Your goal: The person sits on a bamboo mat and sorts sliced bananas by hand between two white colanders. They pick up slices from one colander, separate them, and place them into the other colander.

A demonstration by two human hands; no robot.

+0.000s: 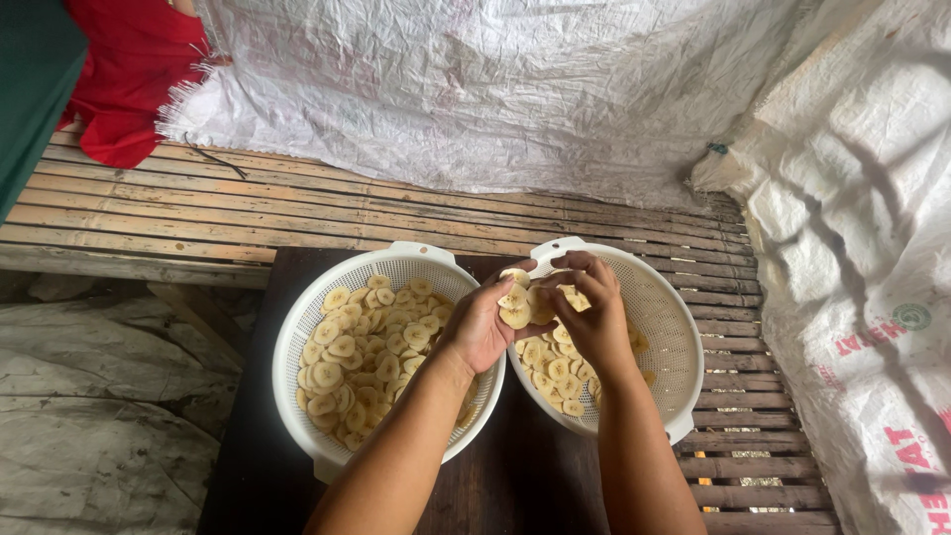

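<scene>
Two white plastic colander baskets stand side by side on a dark wooden board (515, 476). The left basket (297, 342) is filled with pale yellow banana slices (362, 352). The right basket (674, 327) holds fewer slices (555, 381). Both my hands meet over the right basket's left rim. My left hand (480, 322) and my right hand (589, 312) together hold a small stack of banana slices (517, 302) between the fingertips.
A slatted bamboo platform (198, 208) runs under and behind the board. White woven sacking (495, 89) hangs at the back and a printed sack (862, 248) lies at right. Red cloth (134, 69) sits at top left. Grey sheeting (89, 396) covers the ground at left.
</scene>
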